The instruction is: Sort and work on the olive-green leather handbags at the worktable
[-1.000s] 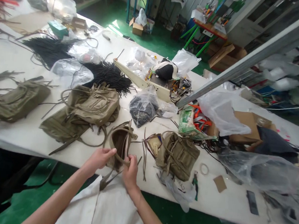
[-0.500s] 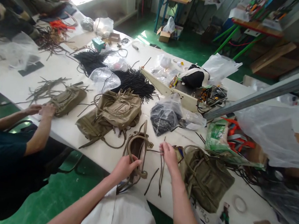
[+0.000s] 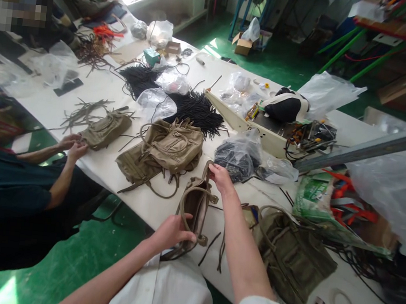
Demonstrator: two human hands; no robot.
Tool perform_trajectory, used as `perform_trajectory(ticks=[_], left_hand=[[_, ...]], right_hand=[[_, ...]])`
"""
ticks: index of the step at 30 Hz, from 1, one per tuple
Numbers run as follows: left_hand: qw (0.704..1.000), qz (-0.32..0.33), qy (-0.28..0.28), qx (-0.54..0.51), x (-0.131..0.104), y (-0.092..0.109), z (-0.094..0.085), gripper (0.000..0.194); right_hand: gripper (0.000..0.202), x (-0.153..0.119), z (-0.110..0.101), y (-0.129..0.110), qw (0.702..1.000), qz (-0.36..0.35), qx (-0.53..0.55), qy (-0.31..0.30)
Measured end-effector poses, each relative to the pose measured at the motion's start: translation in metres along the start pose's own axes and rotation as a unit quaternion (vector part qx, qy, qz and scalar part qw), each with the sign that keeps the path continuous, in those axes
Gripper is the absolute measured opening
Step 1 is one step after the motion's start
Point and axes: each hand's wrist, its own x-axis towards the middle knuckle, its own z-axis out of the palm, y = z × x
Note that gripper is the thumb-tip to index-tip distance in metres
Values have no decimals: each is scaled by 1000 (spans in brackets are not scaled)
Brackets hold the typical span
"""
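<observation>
Left hand: the left hand (image 3: 175, 231) sits at the near edge of the white table (image 3: 114, 171), its fingers (image 3: 187, 236) curled shut around the lower end of the small olive bag (image 3: 195, 204).
Right hand: the right hand (image 3: 222, 178) lies at about 1 o'clock from the left one, at the top end of the same bag; its fingers seem pinched on the bag's upper edge or strap, though blur makes the exact grip hard to tell.
Small olive bag: lies on the table between the two hands, mouth open, loops of strap around it.
At 10 o'clock: a stack of olive bags (image 3: 168, 151).
At 3 o'clock: another olive bag (image 3: 293, 258), just beside the right forearm.
At 12 o'clock: a clear plastic sack of dark cords (image 3: 239, 156).
Far left: a co-worker's hands (image 3: 73, 145) touch one more olive bag (image 3: 105, 129).
Writing: a green printed packet (image 3: 310, 197) at 2 o'clock carries print too small to read.
</observation>
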Motion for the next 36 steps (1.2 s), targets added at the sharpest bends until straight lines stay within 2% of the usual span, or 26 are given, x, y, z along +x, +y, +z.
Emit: perform_trajectory(ticks=[5, 8, 10, 13, 14, 16, 17, 19, 22, 23, 25, 27, 29, 33, 36], left_hand=[[994, 7, 80, -80, 3, -15, -3, 64], [996, 27, 59, -58, 10, -16, -8, 59], [998, 46, 30, -36, 13, -17, -14, 60], [998, 62, 15, 8, 15, -19, -24, 72], [997, 67, 10, 27, 15, -21, -27, 78], [995, 76, -2, 65, 18, -24, -32, 87], [993, 79, -4, 83, 21, -26, -33, 88], [990, 81, 8, 114, 28, -27, -33, 80], [987, 67, 46, 142, 40, -25, -28, 55], [986, 61, 53, 143, 43, -24, -26, 48], [987, 50, 53, 140, 48, -22, -23, 45], [989, 45, 40, 133, 51, -23, -21, 48], [990, 43, 27, 130, 54, -25, -20, 49], [990, 46, 4, 131, 63, -30, -23, 50], [991, 50, -24, 125, 72, -29, -26, 50]], right_hand=[[31, -12, 2, -5, 1000, -21, -5, 23], [35, -35, -8, -2, 996, -35, -44, 69], [39, -68, -20, 9, 988, -44, -82, 126], [43, -146, -35, 41, 969, -31, -154, 188], [48, -176, -36, 56, 965, -11, -203, 164], [58, -229, -27, 86, 969, 92, -223, 54], [61, -250, -18, 101, 964, 141, -226, 2], [64, -276, 9, 125, 954, 184, -226, -65], [60, -279, 50, 146, 968, 195, -144, -64], [58, -275, 60, 150, 972, 212, -80, -68], [56, -269, 72, 156, 960, 255, 55, -102], [53, -271, 78, 159, 940, 271, 151, -140], [48, -280, 81, 161, 933, 258, 200, -152], [46, -304, 90, 162, 933, 222, 248, -139], [46, -318, 97, 161, 929, 222, 275, -108]])
